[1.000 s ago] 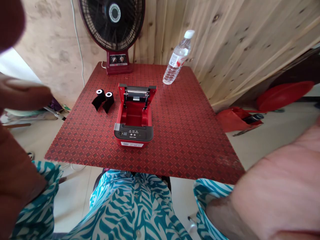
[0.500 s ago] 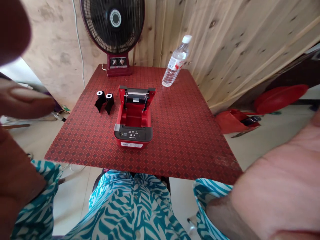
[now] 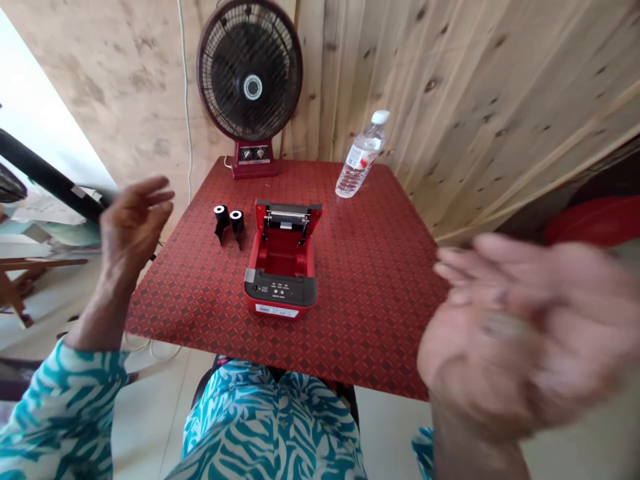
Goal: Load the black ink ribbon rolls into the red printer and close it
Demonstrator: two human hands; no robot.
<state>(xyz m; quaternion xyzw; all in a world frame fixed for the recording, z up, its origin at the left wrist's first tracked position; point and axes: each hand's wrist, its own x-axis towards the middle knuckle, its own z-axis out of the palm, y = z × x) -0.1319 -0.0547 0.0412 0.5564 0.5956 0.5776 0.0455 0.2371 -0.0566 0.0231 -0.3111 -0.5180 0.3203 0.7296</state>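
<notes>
- Far left there's a bit of brown wooden furniture (image 3: 17, 283) on the pale floor, cut off by the edge of the view.
- Then a teal-and-white patterned sleeve (image 3: 65, 407), leading up to the left hand (image 3: 135, 223). That one's raised just off the left side of the table (image 3: 370, 300), fingers loosely bent, a clear gap between them and the thumb, nothing in its grip that I can see.
- White cord (image 3: 185, 100) running down the wall behind.
- Two small black rolls, a left one (image 3: 221, 215) and a right one (image 3: 237, 223), standing upright just beside each other, white ends up, each with a loose dark tail toward the wearer. They're the nearest items to the left hand, not touching it.
- Dark red fan (image 3: 250, 70) at the back of the table, against the wall.
- Red printer-looking device (image 3: 281, 288) around the middle, lid tipped up at the back, so you can see into the red bay. Dark panel with little buttons on the near end, white label below. Both hands are well apart from it.
- Clear plastic bottle (image 3: 360, 160), white cap, back right of the table.
- Right hand (image 3: 500, 333) is up by the right edge, pretty blurred. Fingers look loosely extended, slightly curled, and I can't spot anything in them.
- Something red (image 3: 595, 223) far right, too blurry to name.
</notes>
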